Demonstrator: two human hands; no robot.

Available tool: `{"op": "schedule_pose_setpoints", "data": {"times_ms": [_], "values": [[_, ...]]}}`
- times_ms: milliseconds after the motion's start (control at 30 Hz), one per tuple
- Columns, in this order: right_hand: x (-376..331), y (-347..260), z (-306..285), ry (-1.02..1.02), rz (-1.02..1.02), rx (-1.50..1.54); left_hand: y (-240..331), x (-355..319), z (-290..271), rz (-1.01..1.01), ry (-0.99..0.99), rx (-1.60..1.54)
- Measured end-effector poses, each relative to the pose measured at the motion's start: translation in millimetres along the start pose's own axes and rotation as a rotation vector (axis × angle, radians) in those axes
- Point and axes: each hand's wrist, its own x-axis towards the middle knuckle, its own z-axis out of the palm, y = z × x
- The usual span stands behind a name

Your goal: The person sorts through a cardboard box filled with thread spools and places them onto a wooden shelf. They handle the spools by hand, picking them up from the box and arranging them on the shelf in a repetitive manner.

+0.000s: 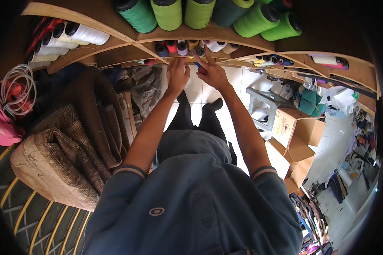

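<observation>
Both my arms reach forward to a low wooden shelf (pixel 149 47) holding rows of thread spools. My left hand (pixel 177 76) is just below the shelf's edge, its fingers stretched out and apart, with nothing visible in it. My right hand (pixel 213 73) is beside it, the lower fingers curled round a small red and blue object (pixel 201 69) whose kind I cannot make out. Its index and middle fingers point up on either side of a dark-ended spool (pixel 199 52); whether they touch it is unclear. Nearby are a lilac spool (pixel 182 49) and a red spool (pixel 171 46).
Large green thread cones (pixel 168 15) line the shelf above, and white spools (pixel 87 34) lie at left. Folded brown carpet (pixel 64 161) is piled on the left. A grey plastic stool (pixel 264 104) and open cardboard boxes (pixel 295 136) stand at right, with scattered scraps beyond.
</observation>
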Motion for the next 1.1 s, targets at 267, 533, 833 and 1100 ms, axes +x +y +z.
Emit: {"op": "schedule_pose_setpoints", "data": {"times_ms": [267, 533, 833, 1100], "values": [[2, -7, 1, -0.037, 0.039, 0.004, -19, -9, 73, -0.700, -0.350, -0.933], [3, 26, 18, -0.109, 0.087, 0.008, 7, 21, 46, -0.870, -0.422, -1.186], [9, 48, 39, -0.292, 0.185, -0.030, -6, 22, 61, -0.881, -0.312, -1.224], [12, 47, 52, -0.289, 0.192, -0.057, -8, 27, 55, -0.841, -0.397, -1.220]]}}
